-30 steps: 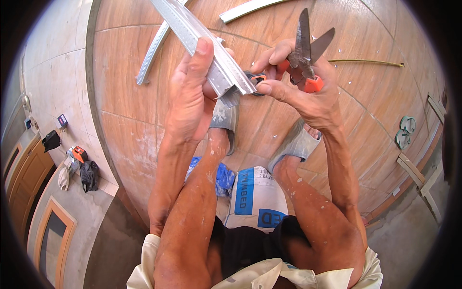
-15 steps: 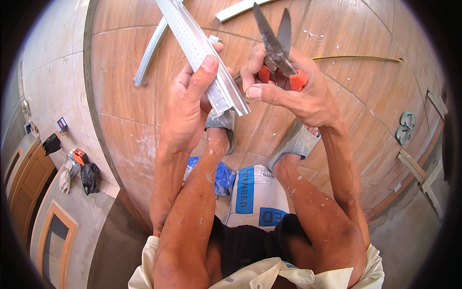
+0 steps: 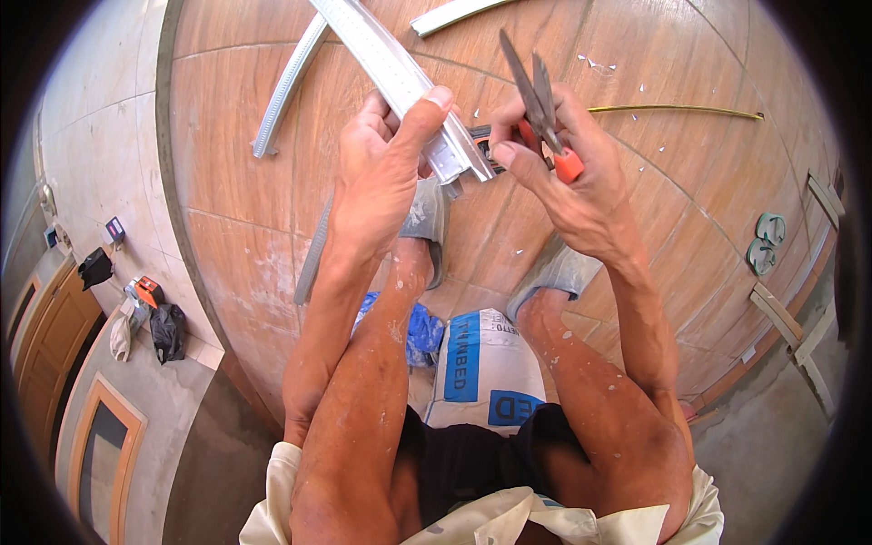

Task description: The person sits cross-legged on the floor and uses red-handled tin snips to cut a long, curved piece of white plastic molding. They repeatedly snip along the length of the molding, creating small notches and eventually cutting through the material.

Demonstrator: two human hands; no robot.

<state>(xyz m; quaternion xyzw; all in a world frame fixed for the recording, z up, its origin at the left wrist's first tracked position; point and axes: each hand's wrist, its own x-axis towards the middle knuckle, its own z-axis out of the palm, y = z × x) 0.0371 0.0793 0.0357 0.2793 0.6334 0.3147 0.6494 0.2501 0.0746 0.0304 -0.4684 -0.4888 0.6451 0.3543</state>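
Note:
In my left hand is a long silvery metal channel, gripped close to its near end with the thumb on top. The channel slants up and leaves the picture at the top. My right hand is closed round the orange handles of a pair of tin snips. Their dark blades point up and away, slightly parted. A small gap separates the snips from the channel's end. A dark tool on the floor, partly hidden, shows between the hands.
Further metal strips lie on the wood-look tiles, one at the top. A yellow tape measure blade stretches to the right, near white scraps. A white and blue sack lies between my legs, beside blue plastic. Green flip-flops are far right.
My left hand and the channel have shifted right and slightly up. The snips have moved a little right, and their blades are closer together.

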